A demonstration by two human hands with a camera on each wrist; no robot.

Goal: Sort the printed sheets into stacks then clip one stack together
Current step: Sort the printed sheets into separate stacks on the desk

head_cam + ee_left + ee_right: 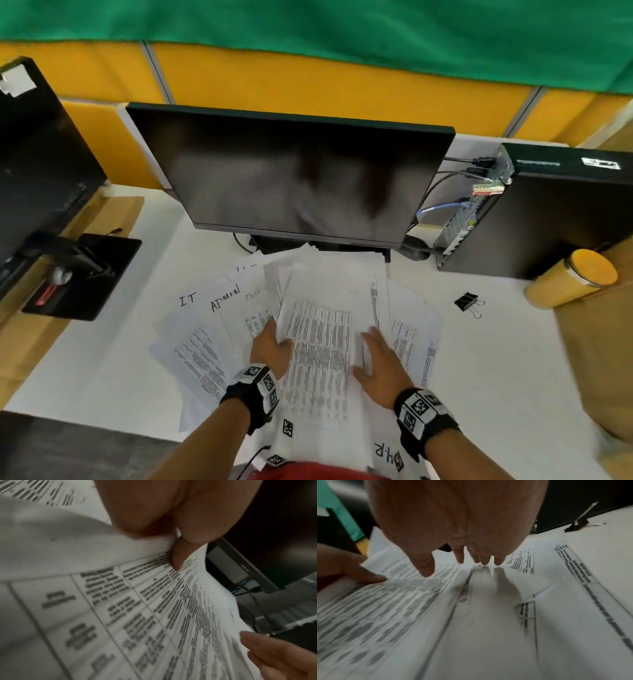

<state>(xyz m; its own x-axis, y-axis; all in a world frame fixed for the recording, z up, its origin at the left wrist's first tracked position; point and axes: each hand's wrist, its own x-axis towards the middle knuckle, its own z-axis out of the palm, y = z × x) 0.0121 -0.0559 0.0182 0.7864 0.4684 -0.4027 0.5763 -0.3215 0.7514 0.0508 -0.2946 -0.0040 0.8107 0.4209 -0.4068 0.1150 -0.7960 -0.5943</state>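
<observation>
Many printed sheets lie fanned and overlapping on the white desk in front of the monitor. Some bear handwritten labels such as IT, ADMIN and H.R. My left hand pinches the left edge of a top sheet with a printed table and lifts that edge, thumb and fingers closed on the paper. My right hand is spread flat with straight fingers just over the sheets to the right. A black binder clip lies apart on the desk, right of the pile.
A dark monitor stands right behind the papers. A black computer case with cables and a yellow cylinder are on the right, and a second monitor on its stand is on the left.
</observation>
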